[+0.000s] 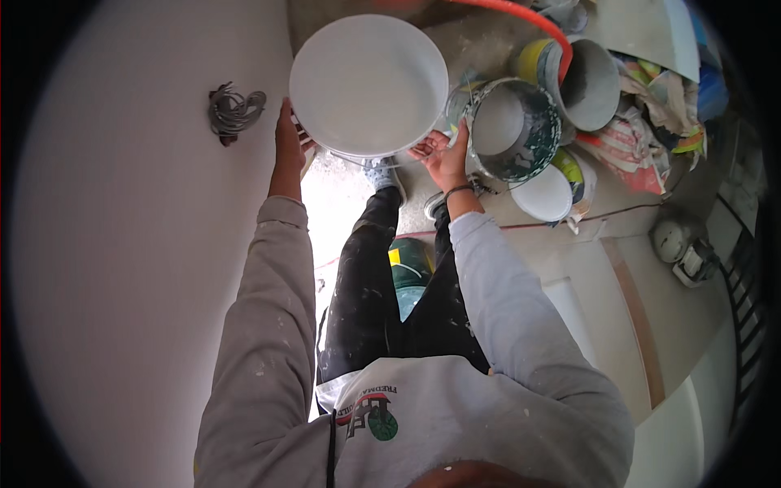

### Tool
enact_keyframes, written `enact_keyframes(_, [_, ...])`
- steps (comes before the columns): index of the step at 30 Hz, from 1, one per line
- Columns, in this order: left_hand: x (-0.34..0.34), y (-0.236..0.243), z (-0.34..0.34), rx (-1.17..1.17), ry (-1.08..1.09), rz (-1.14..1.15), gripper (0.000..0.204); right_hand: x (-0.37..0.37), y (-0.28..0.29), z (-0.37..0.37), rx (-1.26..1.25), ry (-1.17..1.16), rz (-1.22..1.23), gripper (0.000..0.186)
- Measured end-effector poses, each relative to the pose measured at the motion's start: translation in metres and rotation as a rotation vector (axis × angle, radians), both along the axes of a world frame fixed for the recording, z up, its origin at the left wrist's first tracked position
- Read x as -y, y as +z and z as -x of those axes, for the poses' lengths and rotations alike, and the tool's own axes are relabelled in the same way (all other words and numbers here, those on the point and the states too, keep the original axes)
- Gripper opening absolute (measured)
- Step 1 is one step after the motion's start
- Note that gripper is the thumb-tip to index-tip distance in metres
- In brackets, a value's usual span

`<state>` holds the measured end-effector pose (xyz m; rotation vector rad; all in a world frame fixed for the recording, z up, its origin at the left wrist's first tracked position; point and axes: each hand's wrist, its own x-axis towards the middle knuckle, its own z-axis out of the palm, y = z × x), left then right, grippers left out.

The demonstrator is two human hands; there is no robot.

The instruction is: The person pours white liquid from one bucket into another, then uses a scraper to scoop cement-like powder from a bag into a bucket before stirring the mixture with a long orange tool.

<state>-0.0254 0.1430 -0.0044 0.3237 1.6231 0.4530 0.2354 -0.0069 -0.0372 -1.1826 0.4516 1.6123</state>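
Note:
A white round bucket [368, 81] with white inside is raised in front of me, a wire handle along its near edge. My left hand [293, 138] grips its left side, some fingers hidden behind it. My right hand [439, 154] has its fingers curled at the bucket's lower right edge, by the handle. Just right of that hand stands a dark green bucket [533, 150] crusted with pale paint, pale inside at the bottom.
A grey bucket [594, 85], red hose [521, 20], white lidded tub [537, 195] and crumpled sacks [630, 150] crowd the right. A green container [411, 268] is between my legs. A wall [122, 268] with coiled cable [236, 110] lines the left; a machine [683, 252] sits far right.

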Motion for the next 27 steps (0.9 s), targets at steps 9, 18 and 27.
enact_keyframes(9, [0.028, -0.071, 0.037, 0.009, 0.098, -0.047, 0.089, 0.032, -0.049, 0.025, -0.04, 0.116, 0.059, 0.094])
enact_keyframes(18, [0.127, 0.043, -0.099, -0.527, -0.357, -0.759, 0.03, 0.171, -0.019, -0.034, 0.079, 0.446, 0.183, 0.065])
enact_keyframes(27, [0.245, 0.108, -0.264, -0.234, -1.268, -0.917, 0.031, 0.33, -0.049, -0.162, -0.06, 0.336, 0.398, 0.05])
